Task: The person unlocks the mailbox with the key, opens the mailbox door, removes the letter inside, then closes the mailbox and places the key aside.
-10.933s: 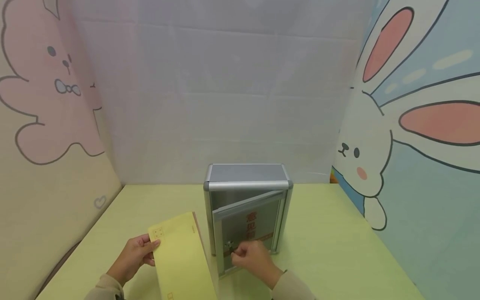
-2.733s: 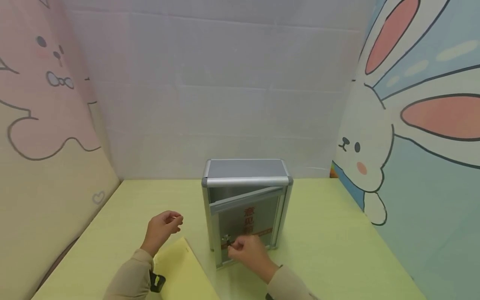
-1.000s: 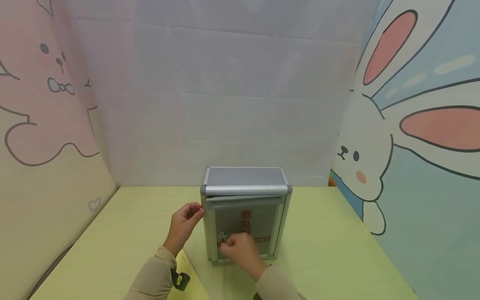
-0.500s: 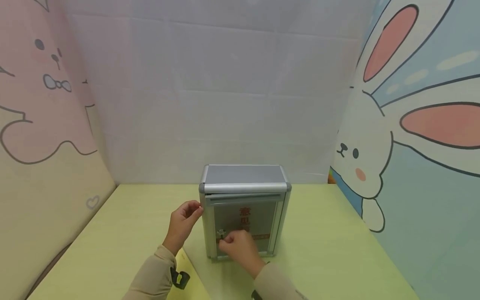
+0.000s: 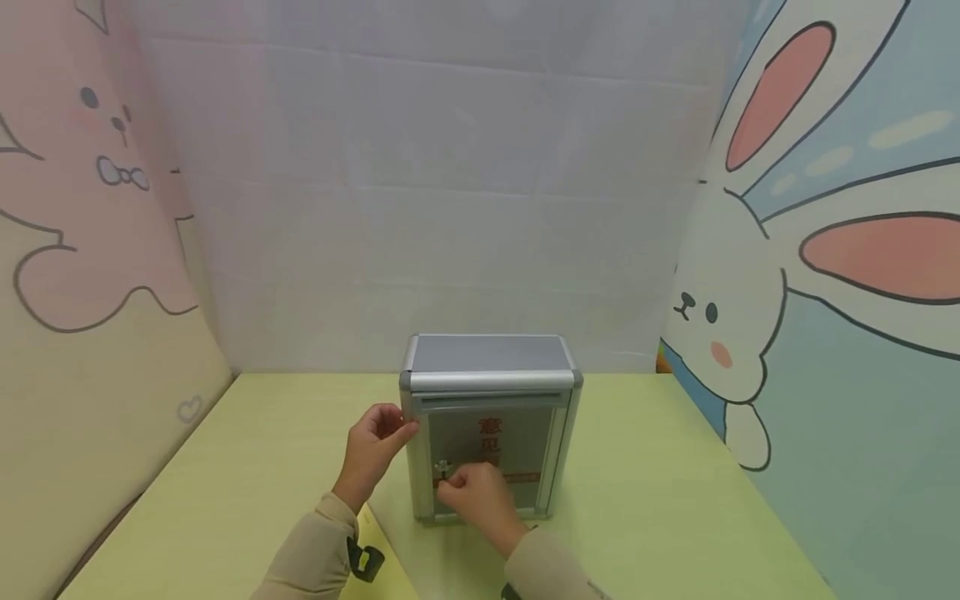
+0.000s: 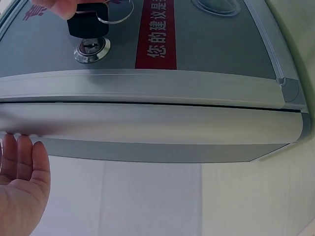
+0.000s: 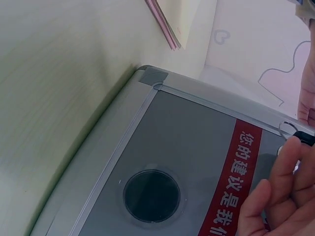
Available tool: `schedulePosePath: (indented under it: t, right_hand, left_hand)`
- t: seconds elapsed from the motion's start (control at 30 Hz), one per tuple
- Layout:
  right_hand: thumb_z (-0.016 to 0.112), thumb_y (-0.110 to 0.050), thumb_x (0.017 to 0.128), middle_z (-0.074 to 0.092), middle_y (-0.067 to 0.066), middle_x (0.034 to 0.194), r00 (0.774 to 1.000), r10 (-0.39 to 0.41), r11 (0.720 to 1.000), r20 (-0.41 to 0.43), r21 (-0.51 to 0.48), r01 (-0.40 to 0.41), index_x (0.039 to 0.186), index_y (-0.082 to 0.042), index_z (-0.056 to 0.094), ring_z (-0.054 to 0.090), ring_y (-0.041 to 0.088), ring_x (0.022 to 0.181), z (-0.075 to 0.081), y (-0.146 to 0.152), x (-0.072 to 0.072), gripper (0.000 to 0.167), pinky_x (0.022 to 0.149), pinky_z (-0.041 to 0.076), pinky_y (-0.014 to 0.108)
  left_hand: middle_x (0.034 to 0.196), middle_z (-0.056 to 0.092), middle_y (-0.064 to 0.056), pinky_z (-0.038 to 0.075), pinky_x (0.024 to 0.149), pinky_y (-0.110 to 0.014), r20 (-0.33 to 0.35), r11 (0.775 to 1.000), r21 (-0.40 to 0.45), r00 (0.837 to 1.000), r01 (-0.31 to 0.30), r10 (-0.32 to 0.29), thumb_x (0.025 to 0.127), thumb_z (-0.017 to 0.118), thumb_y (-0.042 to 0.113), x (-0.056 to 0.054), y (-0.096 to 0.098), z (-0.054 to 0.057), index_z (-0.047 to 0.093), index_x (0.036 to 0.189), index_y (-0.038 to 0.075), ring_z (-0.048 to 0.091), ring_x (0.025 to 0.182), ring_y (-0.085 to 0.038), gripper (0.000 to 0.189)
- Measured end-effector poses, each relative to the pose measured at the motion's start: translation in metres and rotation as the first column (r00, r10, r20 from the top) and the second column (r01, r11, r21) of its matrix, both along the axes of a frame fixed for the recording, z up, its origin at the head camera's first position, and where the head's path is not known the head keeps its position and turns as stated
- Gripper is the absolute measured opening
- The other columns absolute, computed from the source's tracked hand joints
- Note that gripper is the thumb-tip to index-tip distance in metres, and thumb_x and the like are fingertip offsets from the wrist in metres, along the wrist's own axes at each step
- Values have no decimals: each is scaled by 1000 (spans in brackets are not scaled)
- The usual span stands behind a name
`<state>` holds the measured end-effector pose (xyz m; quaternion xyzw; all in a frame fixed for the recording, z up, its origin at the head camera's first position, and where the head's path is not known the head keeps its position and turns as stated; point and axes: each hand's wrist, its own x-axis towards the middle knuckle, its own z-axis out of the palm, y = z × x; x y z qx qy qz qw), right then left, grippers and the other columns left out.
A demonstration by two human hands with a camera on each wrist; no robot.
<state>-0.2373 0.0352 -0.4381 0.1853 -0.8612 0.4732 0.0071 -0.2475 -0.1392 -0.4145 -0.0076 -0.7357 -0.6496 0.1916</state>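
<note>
A grey, silver-framed suggestion box [image 5: 491,354] stands upright on the table, its front door [image 5: 525,433] flush with the frame. Between thumb and finger, my right hand [image 5: 480,500] pinches a black-headed key [image 6: 88,23] with a wire ring, right at the round lock [image 6: 92,50]. How deep the key sits is unclear. My left hand [image 5: 367,450] is at the box's left edge; its fingers look fairly straight in the left wrist view, their tips against the side. Below the left forearm lies a yellow paper stack [image 5: 378,558], partly covered by the sleeve.
The pale yellow-green table [image 5: 675,500] extends on both sides of the box. A white sheet [image 5: 450,208] hangs behind it, and cartoon-printed panels [image 5: 847,400] flank the table. A red strip [image 7: 234,182] and a round window [image 7: 151,195] are on the box's front.
My left hand put down the yellow paper and moved to the box's left edge. The door swung from ajar to flush with the frame, my right hand keeping its pinch on the key.
</note>
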Motion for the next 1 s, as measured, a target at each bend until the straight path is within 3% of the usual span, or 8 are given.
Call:
schedulePosePath:
  t: [0.17, 0.43, 0.7, 0.9, 1.0]
  right_hand:
    - [65, -13, 74, 44, -12, 48, 1000, -19, 1000, -3, 12, 19, 56, -8, 61, 37, 3, 45, -2, 0, -2, 19, 45, 33, 20]
    - [65, -12, 74, 44, -11, 49, 1000, -5, 1000, -10, 12, 5, 57, -6, 62, 37, 3, 45, -2, -2, -4, 18, 45, 34, 20]
    - [66, -12, 75, 43, -8, 48, 999, -3, 1000, 36, -19, 4, 56, -5, 58, 36, 6, 46, 0, 0, -4, 22, 45, 32, 21]
    - [68, -16, 80, 59, 0, 61, 994, 16, 996, 109, -85, -7, 74, 0, 68, 51, 9, 51, -5, 3, -7, 18, 48, 43, 25]
    - [68, -18, 82, 67, 7, 72, 989, 34, 992, 141, -122, -17, 85, 5, 69, 60, 14, 57, -6, 4, -9, 23, 54, 50, 29]
  left_hand:
    - [83, 57, 0, 46, 68, -19, -1, 1000, -10, 1000, -4, 4, 84, 70, -2, -1, 2, -1, 54, 96, -8, 54, 77, -6, 22]
    - [77, 54, 0, 44, 63, -18, -46, 998, -27, 997, -62, 61, 83, 71, -1, -1, 4, -4, 54, 92, -7, 52, 71, -6, 21]
    - [76, 56, -1, 45, 64, -18, -76, 993, -59, 993, -99, 95, 82, 72, 1, -1, 8, -5, 55, 90, -6, 53, 70, -5, 20]
    - [77, 58, -2, 46, 65, -18, -76, 990, -85, 991, -115, 108, 82, 73, 3, -2, 8, -6, 57, 90, -5, 53, 70, -5, 20]
    - [78, 59, -4, 45, 64, -19, -72, 990, -87, 992, -109, 103, 82, 74, 4, -1, 8, -6, 58, 92, -5, 53, 71, -5, 21]
